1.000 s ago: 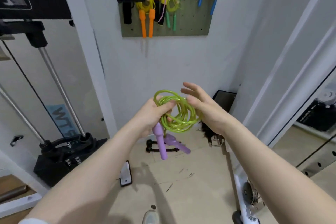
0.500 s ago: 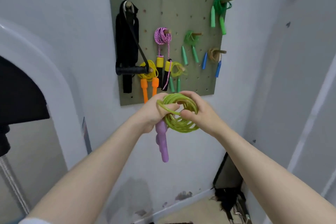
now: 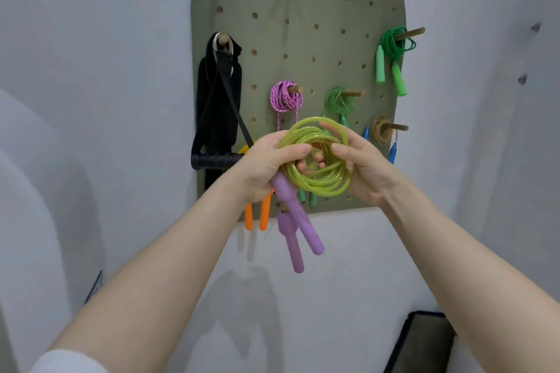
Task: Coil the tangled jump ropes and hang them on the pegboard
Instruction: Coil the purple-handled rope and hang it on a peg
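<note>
Yellow-green coiled jump rope (image 3: 316,157) held before the pegboard (image 3: 298,48) — my left hand (image 3: 266,165) grips its left side, my right hand (image 3: 360,165) its right. Purple handles (image 3: 295,227) hang below — tilted.

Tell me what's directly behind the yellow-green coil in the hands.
Behind the yellow-green coil is the pegboard. Green handle tips show below the coil and orange handles to its left; their ropes and pegs are mostly covered by the coil and left hand.
</note>
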A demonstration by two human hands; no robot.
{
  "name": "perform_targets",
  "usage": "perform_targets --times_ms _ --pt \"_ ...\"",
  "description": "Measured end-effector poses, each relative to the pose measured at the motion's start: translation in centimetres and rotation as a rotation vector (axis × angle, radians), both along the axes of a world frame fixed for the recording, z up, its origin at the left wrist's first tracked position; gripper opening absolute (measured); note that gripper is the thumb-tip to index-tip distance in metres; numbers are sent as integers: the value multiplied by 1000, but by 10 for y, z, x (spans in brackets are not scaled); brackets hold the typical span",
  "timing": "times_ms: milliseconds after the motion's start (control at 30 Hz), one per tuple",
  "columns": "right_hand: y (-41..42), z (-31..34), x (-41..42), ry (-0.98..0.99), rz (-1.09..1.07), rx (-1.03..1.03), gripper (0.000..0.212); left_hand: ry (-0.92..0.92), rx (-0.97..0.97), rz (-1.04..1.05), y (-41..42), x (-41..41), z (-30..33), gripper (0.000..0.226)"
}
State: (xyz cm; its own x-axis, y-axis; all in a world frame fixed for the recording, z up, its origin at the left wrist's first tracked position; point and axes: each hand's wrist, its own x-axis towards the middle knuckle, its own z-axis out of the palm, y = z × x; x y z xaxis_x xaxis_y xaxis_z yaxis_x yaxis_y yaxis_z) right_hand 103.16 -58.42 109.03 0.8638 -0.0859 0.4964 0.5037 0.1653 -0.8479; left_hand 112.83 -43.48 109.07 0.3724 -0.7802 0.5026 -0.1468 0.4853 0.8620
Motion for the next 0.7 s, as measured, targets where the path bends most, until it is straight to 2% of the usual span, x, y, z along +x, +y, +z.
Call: perform_targets --times_ms 100,167,233,367,533,700 --pt "-20 24 29 -86 141 40 69 60 -111 10 -20 19 24 6" --pt "-27 46 51 -134 109 128 53 16 -151 100 -35 31 45 12" --pt "-31 74 75 -154 -47 180 29 -58 -174 211 -48 45 72 21" --pt "-42 142 112 -307 -353 140 1 -225 -215 362 -69 70 132 17" --pt "-61 227 134 -571 -474 -102 10 -436 -278 526 -91 88 214 19" --pt "-74 284 170 -699 -590 -212 14 -667 -307 831 -108 132 274 1"
